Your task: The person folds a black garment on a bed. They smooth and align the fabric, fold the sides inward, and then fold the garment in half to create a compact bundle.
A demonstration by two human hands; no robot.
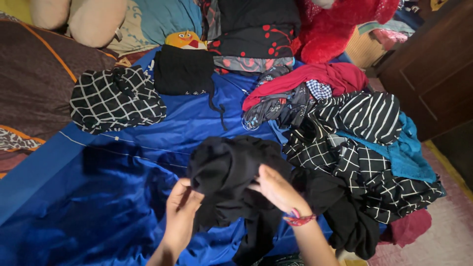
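Both hands are bunched into the black garment over the blue sheet: left hand pinching its lower edge, right hand gripping the middle. Two folded pieces, checked and black, sit further back; I'd say most remains, going by the heap alongside.

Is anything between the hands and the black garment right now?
Nothing visible. The left hand and right hand are both directly on the black garment, gripping its bunched fabric above the blue sheet. The clothes pile lies to the right.
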